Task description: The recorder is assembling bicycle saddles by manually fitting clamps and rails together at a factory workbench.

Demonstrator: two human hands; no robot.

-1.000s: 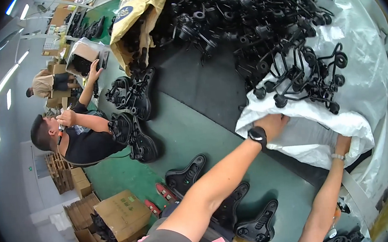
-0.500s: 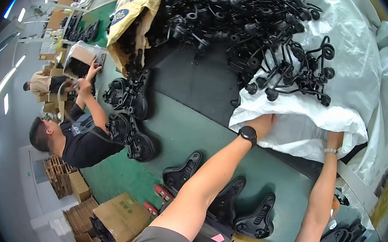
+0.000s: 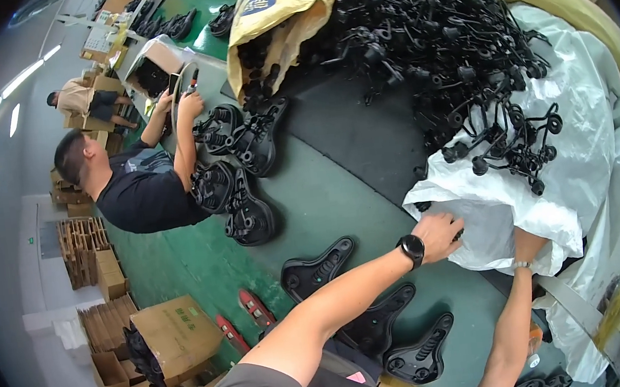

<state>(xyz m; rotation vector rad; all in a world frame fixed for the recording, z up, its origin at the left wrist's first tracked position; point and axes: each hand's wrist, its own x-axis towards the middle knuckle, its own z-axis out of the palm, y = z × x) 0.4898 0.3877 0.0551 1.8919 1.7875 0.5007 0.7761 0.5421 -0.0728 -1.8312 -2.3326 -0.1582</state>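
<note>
Your left hand [image 3: 439, 234], wearing a black wristwatch [image 3: 411, 250], grips the edge of a white sack [image 3: 522, 194] heaped with black wire frames [image 3: 463, 64]. Your right hand [image 3: 531, 244] is hidden inside the sack's mouth; its grip cannot be told. Black saddle bases [image 3: 318, 270] lie left of the sack.

A big white woven sack [image 3: 549, 168] lies under the fingers [image 3: 445, 218] of both hands. Far beyond them slumps a tan paper sack [image 3: 279, 11]; brown cardboard boxes [image 3: 178, 336] stand well left, on the floor.
</note>
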